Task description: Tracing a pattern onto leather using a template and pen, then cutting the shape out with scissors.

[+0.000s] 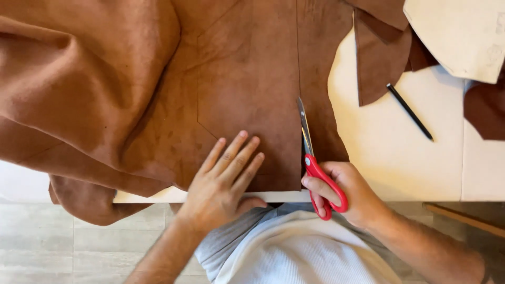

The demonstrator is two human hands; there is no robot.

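A large sheet of brown suede-like fabric (247, 79) covers a white table (400, 158), bunched into folds on the left and hanging over the front edge. My left hand (223, 181) lies flat on the fabric near the table's front edge, fingers spread. My right hand (342, 192) grips red-handled scissors (315, 168), blades pointing away from me along a straight line drawn on the fabric. A slit runs from the front edge up to the blades.
A black pencil (410, 112) lies on the bare table at the right. Cut brown pieces (380, 58) and a cream paper pattern (463, 34) lie at the back right. Another brown piece (486, 108) shows at the right edge. Grey floor tiles (63, 247) lie below.
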